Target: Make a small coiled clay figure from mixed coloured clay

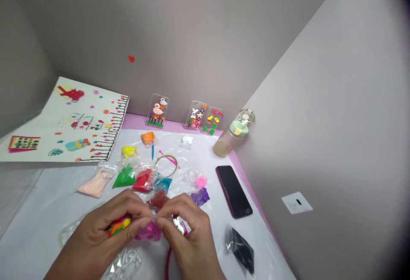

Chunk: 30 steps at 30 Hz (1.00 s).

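Small clear bag of bright magenta material (150, 231), crumpled and glossy, at the table's near side, partly hidden by fingers. The left hand (101, 222) and right hand (196, 233) pinch its top, thumbs closed against forefingers, fingertips nearly meeting. Beyond: a brownish-red bag (159, 199); farther, 3 decorated phone cases, 1 with ducks (158, 110). Right: a phone (234, 191).

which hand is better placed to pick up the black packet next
Probably the right hand: the black packet lies to its right, farther from the left hand. Both pinch the magenta bag, so it would first need to let go.
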Each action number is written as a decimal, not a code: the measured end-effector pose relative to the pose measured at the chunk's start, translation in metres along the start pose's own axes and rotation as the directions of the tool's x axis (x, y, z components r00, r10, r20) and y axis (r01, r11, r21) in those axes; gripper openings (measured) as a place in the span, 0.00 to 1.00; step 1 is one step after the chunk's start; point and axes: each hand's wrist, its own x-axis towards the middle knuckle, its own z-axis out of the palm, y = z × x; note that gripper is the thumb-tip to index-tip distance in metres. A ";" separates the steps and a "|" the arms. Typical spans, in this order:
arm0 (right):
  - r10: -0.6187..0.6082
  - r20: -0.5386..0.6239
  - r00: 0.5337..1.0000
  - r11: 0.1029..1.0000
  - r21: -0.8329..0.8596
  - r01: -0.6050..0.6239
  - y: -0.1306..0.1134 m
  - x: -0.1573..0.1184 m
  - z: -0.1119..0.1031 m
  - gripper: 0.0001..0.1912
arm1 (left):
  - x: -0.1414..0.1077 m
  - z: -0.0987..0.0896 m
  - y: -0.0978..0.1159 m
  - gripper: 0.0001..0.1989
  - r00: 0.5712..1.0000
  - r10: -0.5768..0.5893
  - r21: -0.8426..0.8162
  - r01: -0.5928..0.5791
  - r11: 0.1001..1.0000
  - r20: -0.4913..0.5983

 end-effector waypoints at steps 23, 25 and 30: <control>0.204 -0.201 0.958 0.885 -0.380 -0.268 0.080 0.073 -0.077 0.20 | 0.098 0.002 0.020 0.18 1.000 0.008 0.170 -0.003 0.985 -0.029; 0.198 -0.222 0.955 0.914 -0.311 -0.261 0.071 0.069 -0.078 0.11 | 0.104 0.008 0.020 0.20 0.997 0.038 0.188 -0.025 0.982 -0.066; 0.199 -0.191 0.961 0.972 -0.088 -0.219 0.031 0.036 -0.070 0.06 | 0.073 0.025 0.024 0.17 1.000 0.001 0.098 0.000 0.995 -0.012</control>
